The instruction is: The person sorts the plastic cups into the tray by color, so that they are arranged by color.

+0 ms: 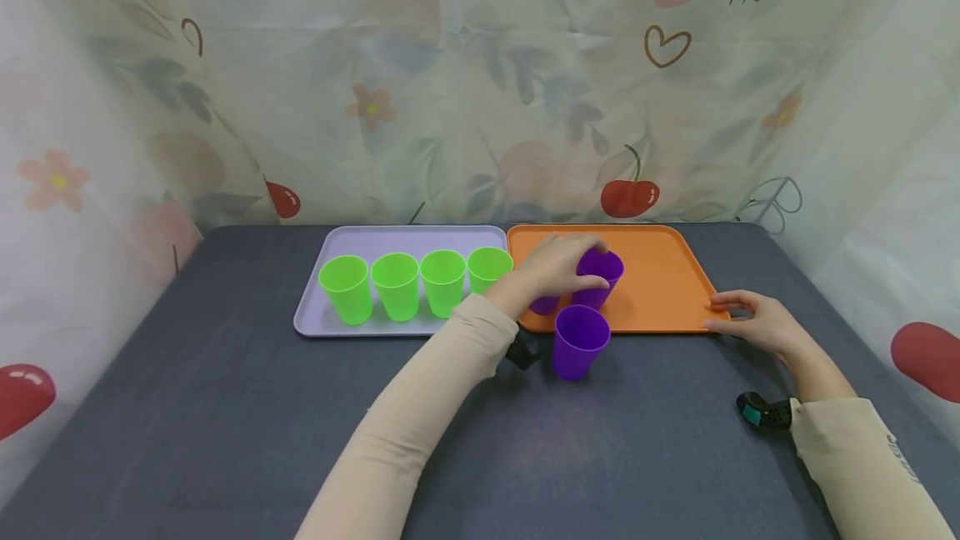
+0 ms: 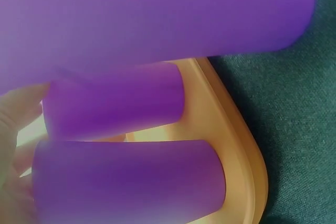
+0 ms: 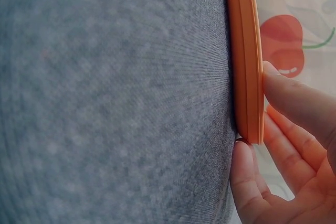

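Observation:
My left hand (image 1: 551, 265) reaches over the orange tray (image 1: 652, 282) and grips a purple cup (image 1: 597, 275) by its upper part. Beside it, mostly behind that hand, stands a second purple cup (image 1: 545, 304) on the tray. A third purple cup (image 1: 579, 344) is upright on the table just in front of the tray; in the left wrist view this near cup (image 2: 157, 14) fills the top. At the tray's front right corner my right hand (image 1: 757, 325) pinches the edge, and the right wrist view shows fingertips (image 3: 247, 166) at the orange rim (image 3: 248, 77).
A lilac tray (image 1: 315, 315) adjoins the orange one on the left. Several bright green cups (image 1: 396, 286) stand in a row on it. Dark grey cloth (image 1: 225, 423) covers the table, and a printed curtain (image 1: 465, 107) hangs behind and at the sides.

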Motion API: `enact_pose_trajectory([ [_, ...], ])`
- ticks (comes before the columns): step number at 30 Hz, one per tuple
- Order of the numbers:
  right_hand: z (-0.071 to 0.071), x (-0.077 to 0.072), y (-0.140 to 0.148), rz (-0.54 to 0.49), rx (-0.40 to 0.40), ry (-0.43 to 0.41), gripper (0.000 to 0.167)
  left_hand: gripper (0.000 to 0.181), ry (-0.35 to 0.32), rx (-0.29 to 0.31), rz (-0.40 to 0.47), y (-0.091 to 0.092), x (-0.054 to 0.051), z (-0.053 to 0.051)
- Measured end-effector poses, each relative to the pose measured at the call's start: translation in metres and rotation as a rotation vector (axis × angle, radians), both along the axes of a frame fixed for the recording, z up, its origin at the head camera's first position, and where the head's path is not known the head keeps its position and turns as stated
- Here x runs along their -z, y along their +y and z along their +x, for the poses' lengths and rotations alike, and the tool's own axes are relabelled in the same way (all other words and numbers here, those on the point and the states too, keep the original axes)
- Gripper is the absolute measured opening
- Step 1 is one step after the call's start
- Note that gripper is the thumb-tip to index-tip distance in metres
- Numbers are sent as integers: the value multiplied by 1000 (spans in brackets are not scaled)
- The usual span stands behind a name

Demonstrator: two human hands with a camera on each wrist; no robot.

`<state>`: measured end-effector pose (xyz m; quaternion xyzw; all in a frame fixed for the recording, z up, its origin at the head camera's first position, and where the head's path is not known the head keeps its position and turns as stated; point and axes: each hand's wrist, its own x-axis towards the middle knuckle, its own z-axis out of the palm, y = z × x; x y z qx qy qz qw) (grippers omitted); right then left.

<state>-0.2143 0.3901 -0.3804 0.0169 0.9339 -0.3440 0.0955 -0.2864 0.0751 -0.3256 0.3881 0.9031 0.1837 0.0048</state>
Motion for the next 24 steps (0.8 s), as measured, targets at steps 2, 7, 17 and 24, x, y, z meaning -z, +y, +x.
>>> enact_pose_trajectory([
  [2, 0, 0, 0, 3, 0, 2, 69, 50, -4, -6, 0, 0, 0, 0],
  [7, 1, 0, 0, 7, -1, 3, 69, 53, -26, 9, 40, -3, -1, 0],
  [17, 1, -1, -1, 2, 5, 0, 69, 50, -95, 39, 221, -20, -4, 1],
  [24, 1, -1, 0, 10, 2, -8, 70, 48, -128, 64, 326, -39, -4, 9],
])
